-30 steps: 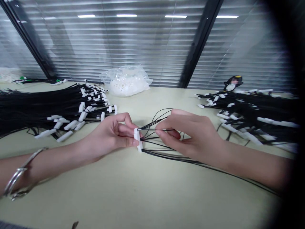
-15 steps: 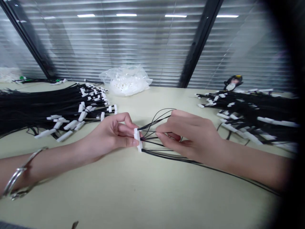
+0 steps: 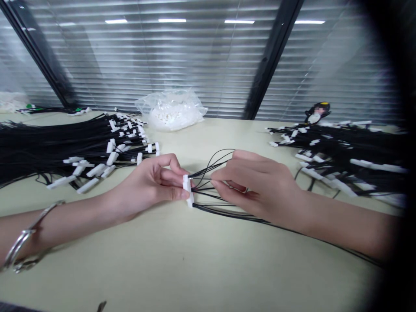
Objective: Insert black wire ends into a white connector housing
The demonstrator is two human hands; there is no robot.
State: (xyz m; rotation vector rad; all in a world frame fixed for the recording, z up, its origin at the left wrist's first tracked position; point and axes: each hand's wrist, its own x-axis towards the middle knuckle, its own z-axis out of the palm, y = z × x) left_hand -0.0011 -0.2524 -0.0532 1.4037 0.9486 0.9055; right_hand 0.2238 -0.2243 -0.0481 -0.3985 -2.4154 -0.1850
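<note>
Between the thumb and fingers of my left hand (image 3: 159, 180) is a white connector housing (image 3: 187, 190), held roughly upright above the table. Several thin black wires (image 3: 224, 212) run from its right side and trail off to the lower right. My right hand (image 3: 256, 184) pinches one black wire (image 3: 205, 179) a short way from the housing. Other wires loop above and below the right fingers, and part of them is hidden behind that hand.
On the left lies a big bundle of black wires (image 3: 58, 143) with white connectors. A similar bundle (image 3: 351, 147) lies at the right, with a small penguin figure (image 3: 316, 113) behind it. A clear plastic bag (image 3: 172, 110) of small white parts rests by the blinds (image 3: 162, 56).
My right hand has shifted very slightly to the left, toward the connector housing, with the wire still pinched. My left hand holds the housing in the same place.
</note>
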